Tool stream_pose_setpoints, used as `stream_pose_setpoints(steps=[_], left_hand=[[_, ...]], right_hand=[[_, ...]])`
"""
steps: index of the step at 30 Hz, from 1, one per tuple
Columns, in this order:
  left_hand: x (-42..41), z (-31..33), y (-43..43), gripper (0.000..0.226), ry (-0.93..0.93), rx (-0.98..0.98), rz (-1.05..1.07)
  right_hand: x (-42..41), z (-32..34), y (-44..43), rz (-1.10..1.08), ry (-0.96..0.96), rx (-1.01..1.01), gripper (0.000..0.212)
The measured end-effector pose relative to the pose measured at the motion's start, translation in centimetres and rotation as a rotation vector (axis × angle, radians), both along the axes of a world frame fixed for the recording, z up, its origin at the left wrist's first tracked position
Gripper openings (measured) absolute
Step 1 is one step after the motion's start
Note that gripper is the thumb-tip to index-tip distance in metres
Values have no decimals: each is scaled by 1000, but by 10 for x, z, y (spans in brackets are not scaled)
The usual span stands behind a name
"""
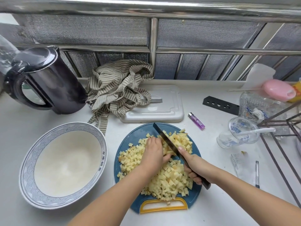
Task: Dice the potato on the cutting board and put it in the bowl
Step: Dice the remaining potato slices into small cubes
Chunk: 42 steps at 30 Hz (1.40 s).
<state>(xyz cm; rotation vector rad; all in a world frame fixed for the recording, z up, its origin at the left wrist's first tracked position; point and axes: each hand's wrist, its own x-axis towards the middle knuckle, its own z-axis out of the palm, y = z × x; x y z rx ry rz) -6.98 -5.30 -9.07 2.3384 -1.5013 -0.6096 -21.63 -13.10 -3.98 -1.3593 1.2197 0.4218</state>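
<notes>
A round blue cutting board [130, 141] with a yellow handle lies in front of me, covered with a heap of small pale-yellow potato dice [169, 178]. My left hand [154, 153] rests on potato pieces at the far part of the board, fingers curled down over them against the blade. My right hand [194, 167] grips the dark handle of a black knife [164, 137], whose blade stands edge-down in the potato just right of my left fingers. A large white bowl [29, 160] with a blue patterned rim stands left of the board; nothing is in it.
Behind the board lie a white cutting board [162, 110] and a striped cloth [117, 88]; a black kettle [47, 80] stands far left. A purple lighter [196, 121], plastic cup [239, 132], pen [257, 173] and wire rack [283, 128] crowd the right side.
</notes>
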Motion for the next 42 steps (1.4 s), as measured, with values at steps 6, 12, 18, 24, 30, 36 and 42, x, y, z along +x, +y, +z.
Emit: stream_pose_setpoints(steps=[6, 12, 18, 24, 30, 36, 42], left_hand=[[-1, -1, 0, 62, -16, 4, -5], [-8, 0, -2, 68, -61, 37, 45], [-14, 4, -1, 49, -72, -28, 145], [-15, 4, -1, 54, -27, -25, 171], [-5, 5, 10, 48, -26, -71, 106], [-7, 5, 9, 28, -29, -126, 124], [-10, 2, 4, 32, -45, -142, 164]], right_hand=[[5, -9, 2, 3, -25, -26, 69], [3, -10, 3, -39, -26, -31, 68], [-10, -9, 4, -62, -33, -42, 68], [-24, -9, 7, -75, -40, -53, 67], [-21, -7, 9, -137, -108, -62, 67], [-18, -5, 10, -94, -149, -53, 69], [-16, -9, 10, -46, -146, -68, 70]])
